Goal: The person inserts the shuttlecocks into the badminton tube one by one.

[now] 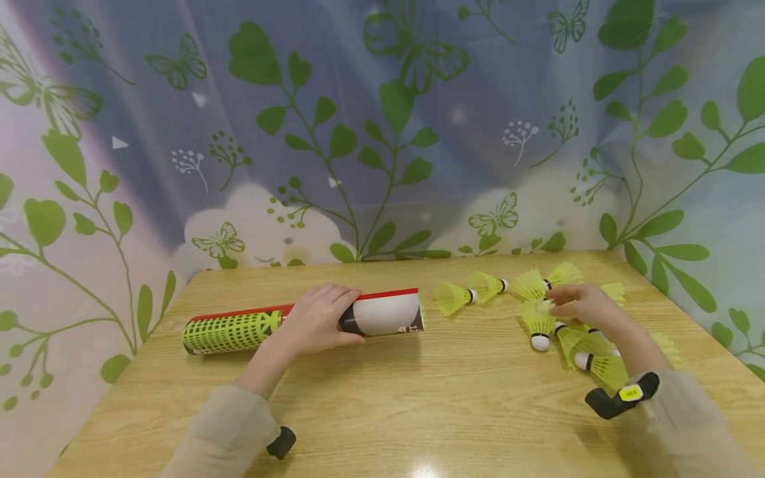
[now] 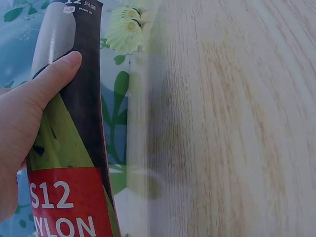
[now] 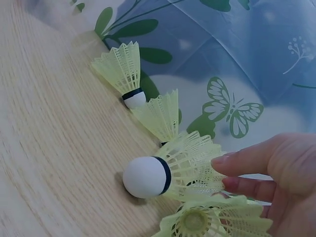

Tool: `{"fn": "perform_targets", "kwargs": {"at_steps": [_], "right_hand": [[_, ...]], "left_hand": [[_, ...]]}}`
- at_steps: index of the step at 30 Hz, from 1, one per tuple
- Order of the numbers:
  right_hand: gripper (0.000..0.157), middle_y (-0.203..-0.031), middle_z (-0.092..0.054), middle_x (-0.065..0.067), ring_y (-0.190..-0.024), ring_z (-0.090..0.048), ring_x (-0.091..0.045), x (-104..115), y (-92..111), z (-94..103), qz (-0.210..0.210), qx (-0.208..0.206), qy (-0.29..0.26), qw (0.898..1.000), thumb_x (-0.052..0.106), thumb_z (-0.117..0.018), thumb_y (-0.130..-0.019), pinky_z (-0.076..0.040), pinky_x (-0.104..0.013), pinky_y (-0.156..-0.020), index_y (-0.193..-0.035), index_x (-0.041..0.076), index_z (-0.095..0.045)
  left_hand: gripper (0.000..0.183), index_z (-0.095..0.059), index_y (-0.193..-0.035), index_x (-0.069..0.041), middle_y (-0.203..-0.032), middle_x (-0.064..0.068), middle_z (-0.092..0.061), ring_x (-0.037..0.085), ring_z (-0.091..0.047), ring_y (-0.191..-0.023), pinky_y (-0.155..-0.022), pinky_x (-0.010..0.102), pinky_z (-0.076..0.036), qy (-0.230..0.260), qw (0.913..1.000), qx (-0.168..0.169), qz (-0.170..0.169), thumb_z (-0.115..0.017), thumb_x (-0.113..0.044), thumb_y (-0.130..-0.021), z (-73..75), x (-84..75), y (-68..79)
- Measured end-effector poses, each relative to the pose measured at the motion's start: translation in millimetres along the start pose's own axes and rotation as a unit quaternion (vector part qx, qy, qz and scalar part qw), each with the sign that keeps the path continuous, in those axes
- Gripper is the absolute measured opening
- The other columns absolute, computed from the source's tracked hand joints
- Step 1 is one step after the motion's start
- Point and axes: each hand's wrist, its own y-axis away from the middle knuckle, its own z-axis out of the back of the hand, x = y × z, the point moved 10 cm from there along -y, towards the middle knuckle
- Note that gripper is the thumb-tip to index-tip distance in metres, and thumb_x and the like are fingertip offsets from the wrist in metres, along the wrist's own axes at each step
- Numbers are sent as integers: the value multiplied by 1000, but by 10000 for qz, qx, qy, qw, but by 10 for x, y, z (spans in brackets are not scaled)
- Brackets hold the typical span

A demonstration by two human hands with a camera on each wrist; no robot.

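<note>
My left hand (image 1: 319, 317) is wrapped around a shuttlecock tube (image 1: 385, 314), printed green, red, black and grey, lying sideways at the left of the table. In the left wrist view, the thumb lies along the black part of the tube (image 2: 86, 108), above the lettering "S12 NYLON". Over at the right, my right hand (image 1: 588, 309) is among yellow nylon shuttlecocks. Its thumb and forefinger pinch the skirt rim of one shuttlecock (image 1: 538, 325), whose white cork (image 3: 144, 177) faces away from the hand. Another shuttlecock (image 3: 195, 222) sits just below those fingers.
Two shuttlecocks (image 1: 455, 297) lie between the tube and the right-hand cluster. More shuttlecocks (image 1: 600, 365) lie under and beside my right forearm. A patterned curtain (image 1: 370, 133) hangs behind the wooden table (image 1: 382, 398).
</note>
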Motion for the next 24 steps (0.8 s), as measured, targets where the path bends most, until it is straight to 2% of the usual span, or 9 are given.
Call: {"fn": "perform_targets", "kwargs": {"at_steps": [3,5,10,12,17,24], "right_hand": [[50,-116,-50,-29,-85,-53,-23,-12,5,-38,-28,68,-71,9999,16,-61,-89,-48,-32,-64,-128,-12,-46],[50,-113,-52,-28,-83,-55,-22,-19,14,-63,-59,128,-41,9999,18,-61,-90,-48,-33,-66,-127,-12,-47],[52,-113,-57,-27,-94,-60,-30,-23,29,-105,-172,257,100,9995,24,-61,-90,-50,-40,-77,-125,-13,-49],[51,-115,-56,-29,-94,-61,-32,-11,28,-113,-193,283,91,9994,23,-61,-90,-51,-40,-78,-124,-14,-50],[46,-114,-55,-29,-86,-64,-26,21,21,-121,-198,298,-35,9994,19,-62,-89,-52,-36,-76,-119,-15,-53],[42,-103,-62,-16,-85,-63,-23,98,23,-123,-53,347,-95,9993,22,-62,-89,-52,-35,-75,-113,-13,-59]], "left_hand": [[73,-61,-117,-5,-107,7,-63,23,-57,-95,-82,38,-48,-2,10000,36,26,-80,-50,-63,-14,3,5],[74,-61,-117,-5,-107,7,-63,23,-57,-95,-82,38,-48,-7,10000,62,45,-80,-51,-63,-25,8,6],[75,-61,-118,-4,-108,7,-63,23,-57,-96,-82,39,-48,-22,9999,104,71,-80,-52,-63,-41,19,4],[74,-60,-118,-5,-108,7,-63,23,-57,-97,-82,39,-48,-18,9999,128,93,-79,-52,-63,-44,25,3],[74,-61,-118,-5,-109,7,-62,24,-57,-97,-83,39,-48,34,9998,160,113,-79,-51,-64,-42,28,1],[75,-61,-118,-3,-109,8,-62,25,-57,-98,-83,40,-48,22,9997,184,146,-80,-51,-63,-41,35,0]]}}
